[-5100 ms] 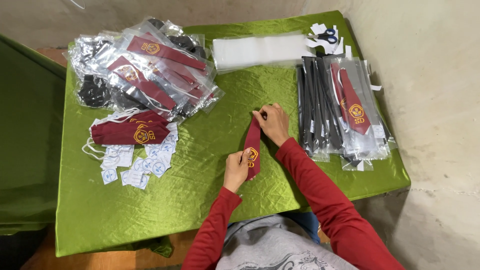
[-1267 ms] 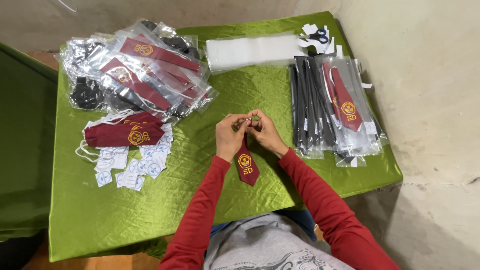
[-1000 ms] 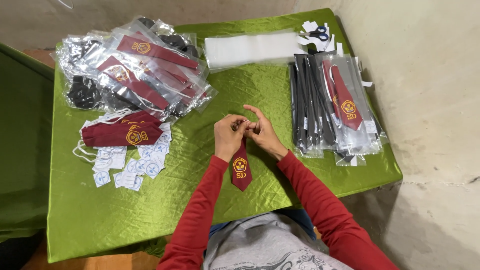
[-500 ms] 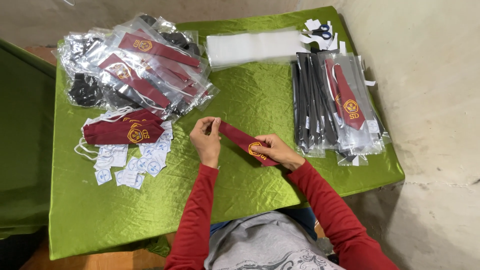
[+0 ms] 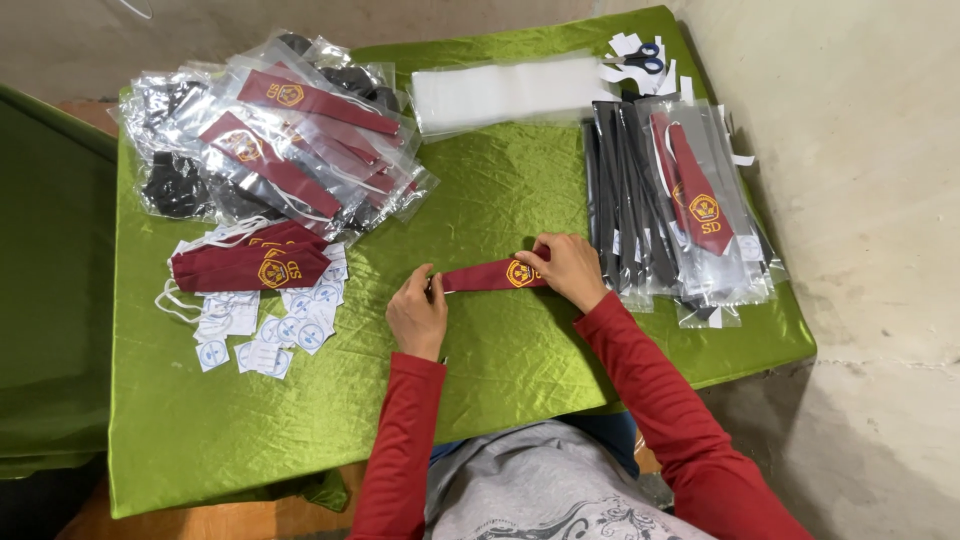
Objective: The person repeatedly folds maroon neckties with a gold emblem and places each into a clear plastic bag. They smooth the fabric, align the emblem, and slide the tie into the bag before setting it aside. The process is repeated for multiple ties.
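While you stretch the small maroon tie point(image 5: 492, 275) flat on the green worktop point(image 5: 500, 190), your left hand point(image 5: 418, 312) pinches its narrow end and your right hand point(image 5: 566, 268) presses down on the wide end by the yellow emblem. Just right of your right hand: a stack of bagged ties point(image 5: 680, 210). Well left of your left hand: loose maroon ties point(image 5: 245, 265) over round white stickers point(image 5: 270, 325). Beyond both hands: a heap of clear bags point(image 5: 270, 140), folded white sheets point(image 5: 510, 92), scissors point(image 5: 640, 58).
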